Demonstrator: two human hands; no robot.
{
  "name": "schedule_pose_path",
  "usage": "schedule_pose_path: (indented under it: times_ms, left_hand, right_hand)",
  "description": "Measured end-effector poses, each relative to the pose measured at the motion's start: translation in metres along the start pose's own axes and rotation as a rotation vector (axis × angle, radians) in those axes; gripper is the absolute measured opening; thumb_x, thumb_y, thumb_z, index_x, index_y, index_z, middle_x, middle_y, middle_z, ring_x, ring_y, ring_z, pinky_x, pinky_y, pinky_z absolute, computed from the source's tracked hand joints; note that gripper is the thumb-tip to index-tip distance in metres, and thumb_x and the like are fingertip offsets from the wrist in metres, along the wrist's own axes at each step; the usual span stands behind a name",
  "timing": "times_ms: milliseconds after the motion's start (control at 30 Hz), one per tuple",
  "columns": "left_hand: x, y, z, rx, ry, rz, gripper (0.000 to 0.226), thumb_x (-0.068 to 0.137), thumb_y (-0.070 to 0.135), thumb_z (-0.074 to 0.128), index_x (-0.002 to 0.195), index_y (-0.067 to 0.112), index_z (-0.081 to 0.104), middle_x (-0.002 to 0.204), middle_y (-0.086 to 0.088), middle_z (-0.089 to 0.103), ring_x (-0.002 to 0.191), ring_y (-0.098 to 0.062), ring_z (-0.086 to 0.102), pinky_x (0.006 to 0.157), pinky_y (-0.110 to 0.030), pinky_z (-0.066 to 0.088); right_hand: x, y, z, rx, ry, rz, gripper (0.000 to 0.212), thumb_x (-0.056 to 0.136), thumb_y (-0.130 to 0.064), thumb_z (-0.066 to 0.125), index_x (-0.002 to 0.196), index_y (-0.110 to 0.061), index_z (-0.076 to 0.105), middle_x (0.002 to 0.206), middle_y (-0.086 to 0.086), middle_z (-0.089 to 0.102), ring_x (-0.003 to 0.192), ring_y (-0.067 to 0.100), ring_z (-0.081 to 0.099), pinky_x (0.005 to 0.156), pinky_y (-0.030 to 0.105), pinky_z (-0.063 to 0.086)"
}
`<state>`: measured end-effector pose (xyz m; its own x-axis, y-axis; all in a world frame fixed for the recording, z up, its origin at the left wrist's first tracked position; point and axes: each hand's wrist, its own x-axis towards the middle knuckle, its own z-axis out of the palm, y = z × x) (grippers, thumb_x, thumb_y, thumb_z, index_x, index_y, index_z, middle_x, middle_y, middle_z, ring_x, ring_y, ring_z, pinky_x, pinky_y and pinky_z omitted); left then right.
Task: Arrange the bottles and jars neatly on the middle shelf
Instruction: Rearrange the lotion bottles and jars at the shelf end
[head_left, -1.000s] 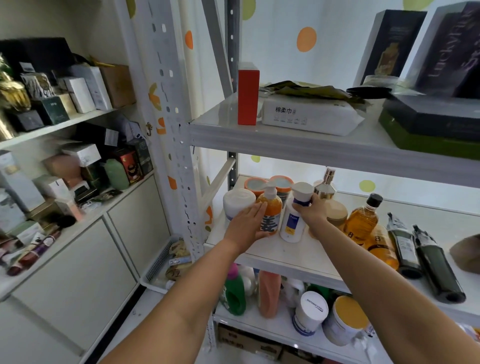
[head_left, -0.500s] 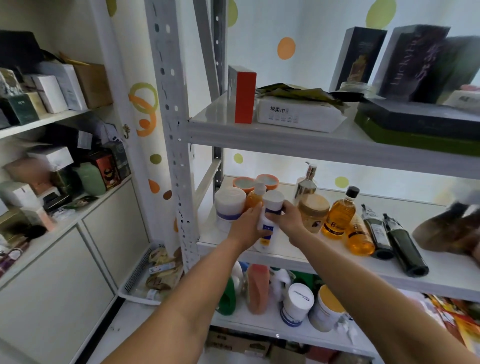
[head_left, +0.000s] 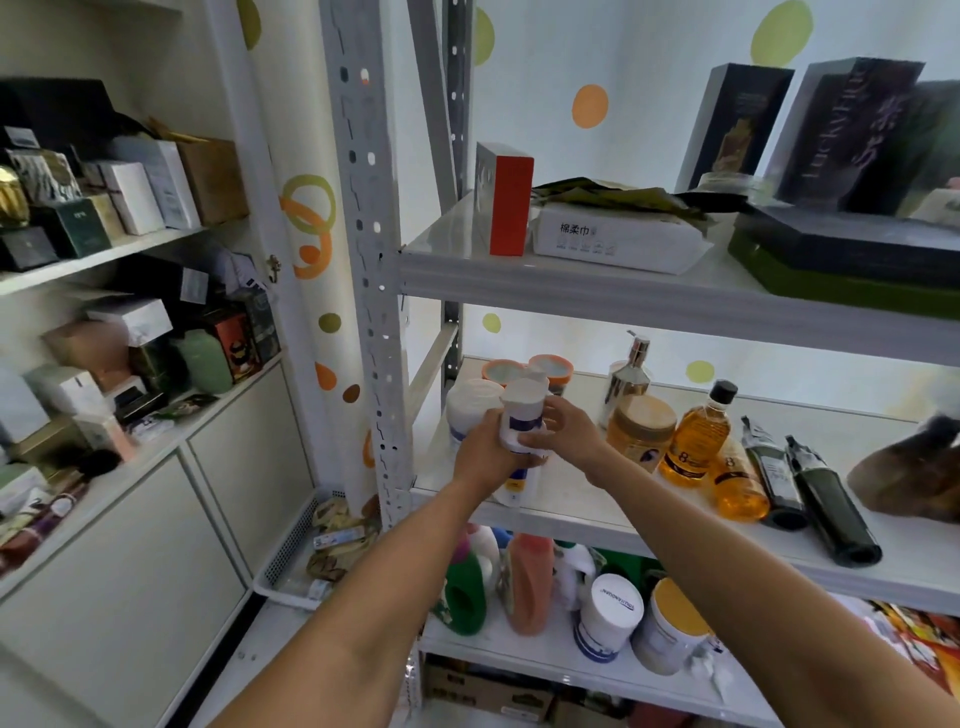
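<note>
My left hand (head_left: 480, 449) and right hand (head_left: 569, 436) both grasp the white bottle (head_left: 521, 413) | white jar (head_left: 466, 410) at its 9 o'clock

The middle shelf (head_left: 831, 415) is holding two amber bottles (head_left: 701, 441) (head_left: 737, 491), two dark green bottles (head_left: 771, 470) (head_left: 831, 512) at three o'clock, two orange-rimmed jars (head_left: 500, 371) (head_left: 553, 365) at twelve, one silver pump bottle (head_left: 626, 382), one wooden-lidded jar (head_left: 641, 431), one white jar (head_left: 469, 404), one white bottle (head_left: 522, 415).

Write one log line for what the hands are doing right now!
left hand: holds white bottle | right hand: holds white bottle | where: middle shelf, front
</note>
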<state>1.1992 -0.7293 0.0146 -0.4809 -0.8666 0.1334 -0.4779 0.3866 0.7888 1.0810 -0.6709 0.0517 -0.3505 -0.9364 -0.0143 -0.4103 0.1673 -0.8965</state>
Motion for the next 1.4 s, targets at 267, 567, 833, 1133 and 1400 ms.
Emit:
schedule_pose_path:
  times_ms: [267, 567, 833, 1133, 1400]
  left_hand:
    - [0.007, -0.005, 0.000, -0.021, 0.040, -0.056, 0.061, 0.068, 0.037, 0.083, 0.117, 0.018, 0.052, 0.118, -0.003, 0.065, 0.107, -0.022, 0.063, 0.092, -0.037, 0.051]
    - [0.010, -0.002, 0.004, -0.001, 0.080, -0.120, 0.067, 0.066, 0.032, 0.084, 0.120, 0.013, 0.049, 0.121, -0.006, 0.063, 0.108, -0.025, 0.061, 0.093, -0.038, 0.052]
    - [0.007, -0.003, 0.003, 0.016, 0.092, -0.153, 0.070, 0.064, 0.031, 0.086, 0.120, 0.014, 0.048, 0.119, -0.005, 0.062, 0.108, -0.024, 0.060, 0.093, -0.043, 0.053]
    - [0.015, 0.018, 0.015, 0.116, 0.058, -0.065, 0.068, 0.069, 0.032, 0.083, 0.124, 0.016, 0.045, 0.119, -0.002, 0.059, 0.104, -0.014, 0.055, 0.092, -0.029, 0.048]
    - [0.034, 0.047, 0.031, 0.101, 0.047, 0.005, 0.054, 0.076, 0.031, 0.078, 0.119, 0.016, 0.049, 0.114, -0.004, 0.064, 0.102, -0.019, 0.061, 0.095, -0.039, 0.050]
  right_hand:
    - [0.023, 0.014, -0.028, -0.013, 0.258, 0.108, 0.052, 0.086, -0.024, 0.066, 0.132, -0.013, 0.044, 0.131, 0.009, 0.053, 0.114, 0.023, 0.052, 0.092, 0.033, 0.046]
    - [0.059, 0.002, -0.013, -0.149, 0.036, 0.072, 0.061, 0.087, -0.023, 0.065, 0.138, -0.014, 0.034, 0.139, 0.011, 0.047, 0.124, 0.029, 0.048, 0.101, 0.038, 0.043]
    - [0.079, 0.015, -0.011, -0.184, -0.027, 0.080, 0.067, 0.079, -0.021, 0.072, 0.136, -0.014, 0.036, 0.132, 0.009, 0.052, 0.117, 0.028, 0.055, 0.094, 0.036, 0.046]
    - [0.082, 0.028, -0.037, -0.538, -0.021, 0.027, 0.067, 0.076, -0.038, 0.072, 0.128, -0.019, 0.035, 0.103, 0.003, 0.062, 0.088, 0.021, 0.063, 0.076, 0.033, 0.055]
    - [0.067, 0.042, -0.082, -0.561, 0.009, 0.112, 0.067, 0.074, -0.032, 0.077, 0.128, -0.018, 0.039, 0.115, 0.006, 0.061, 0.091, 0.018, 0.058, 0.069, 0.025, 0.051]
